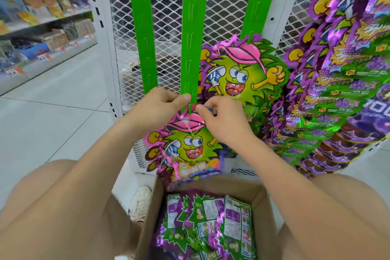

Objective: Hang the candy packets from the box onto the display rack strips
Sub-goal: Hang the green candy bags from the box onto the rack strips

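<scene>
at the bottom of the middle green strip (191, 38), the left hand (157, 104) pinches the strip's end with thumb and fingers. the right hand (223, 121) pinches the top of a candy packet (187, 145) right at that end. the candy packet hangs below both hands, just above the cardboard box (213, 183). more packets (211, 219) lie inside the box. another packet (242, 69) hangs on the right strip (260, 0). a white wire rack (228, 6) stands behind the strips.
</scene>
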{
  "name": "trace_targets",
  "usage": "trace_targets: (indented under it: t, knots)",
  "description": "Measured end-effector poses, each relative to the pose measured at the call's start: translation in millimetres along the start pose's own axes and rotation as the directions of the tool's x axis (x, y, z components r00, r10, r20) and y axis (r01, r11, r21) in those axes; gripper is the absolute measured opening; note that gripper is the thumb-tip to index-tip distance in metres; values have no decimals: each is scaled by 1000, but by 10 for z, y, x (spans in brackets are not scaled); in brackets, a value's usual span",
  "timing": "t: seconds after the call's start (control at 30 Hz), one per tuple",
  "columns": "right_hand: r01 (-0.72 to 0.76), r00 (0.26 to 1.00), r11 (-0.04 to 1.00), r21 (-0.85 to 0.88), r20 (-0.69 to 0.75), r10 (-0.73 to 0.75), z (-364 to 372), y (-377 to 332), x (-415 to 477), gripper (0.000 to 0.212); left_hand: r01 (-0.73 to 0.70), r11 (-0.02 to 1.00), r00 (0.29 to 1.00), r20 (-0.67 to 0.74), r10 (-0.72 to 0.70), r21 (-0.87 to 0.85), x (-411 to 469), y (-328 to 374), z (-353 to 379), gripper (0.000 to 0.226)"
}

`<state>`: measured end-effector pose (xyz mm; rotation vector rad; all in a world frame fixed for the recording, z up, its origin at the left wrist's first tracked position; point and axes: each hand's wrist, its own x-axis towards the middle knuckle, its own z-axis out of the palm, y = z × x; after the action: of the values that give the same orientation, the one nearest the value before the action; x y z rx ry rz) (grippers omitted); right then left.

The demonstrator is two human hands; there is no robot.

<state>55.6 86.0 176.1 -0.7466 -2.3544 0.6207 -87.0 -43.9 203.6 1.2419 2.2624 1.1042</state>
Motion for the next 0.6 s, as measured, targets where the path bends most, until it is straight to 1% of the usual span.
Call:
trace_targets:
  t: [0.03,0.07,0.1,0.13,0.17,0.23,0.27,0.3,0.33,0.37,0.4,0.43,0.47,0.5,0.53,0.57,0.6]
  knots:
    - [9,1000,1000,-28,14,-9,5,21,-9,36,-64,992,997,-32,68,108,-7,-16,19,58]
    - [19,1000,998,-58,26,-18,0,33,-22,37,-149,962,984,-63,168,230,-13,-35,44,48]
    - [31,999,995,-94,33,-28,-11,36,-43,37,-208,923,963,-100,252,325,-27,-51,78,32]
    - [48,999,990,-136,27,-45,-28,32,-74,34,-245,896,943,-124,309,371,-55,-74,113,15]
    - [71,997,981,-179,-2,-72,-51,27,-109,28,-264,877,927,-147,346,400,-95,-91,154,18]
    - [121,983,963,-239,-107,-150,-101,-6,-198,17,-297,862,889,-211,407,411,-164,-157,262,48]
    - [141,973,962,-234,-145,-178,-120,-20,-246,12,-295,856,861,-271,432,425,-208,-172,304,57]
    - [159,970,964,-212,-150,-193,-124,-38,-299,9,-289,838,827,-321,462,463,-259,-171,339,61]
    - [170,974,970,-174,-116,-192,-100,-29,-352,7,-274,809,793,-355,496,519,-295,-190,368,59]
    - [162,985,978,-132,-32,-168,-65,-19,-414,6,-265,785,774,-362,519,560,-312,-228,398,53]
    - [141,986,984,-110,101,-130,2,32,-480,4,-277,769,790,-320,524,576,-335,-264,435,44]
    - [117,961,985,-123,263,-82,96,109,-545,6,-318,768,835,-218,505,556,-355,-314,483,34]
    - [108,904,981,-161,427,-29,202,193,-615,11,-360,783,890,-65,451,508,-380,-377,534,23]
    - [91,818,974,-207,573,45,323,293,-698,16,-385,797,920,126,371,466,-406,-428,590,14]
    - [80,726,966,-246,679,113,469,423,-798,20,-399,794,908,317,274,458,-425,-473,646,6]
    - [73,642,958,-278,748,168,606,541,-907,22,-427,779,861,471,195,459,-442,-531,711,1]
    - [67,587,950,-306,782,210,757,683,-1024,23,-451,770,807,575,137,451,-456,-602,775,4]
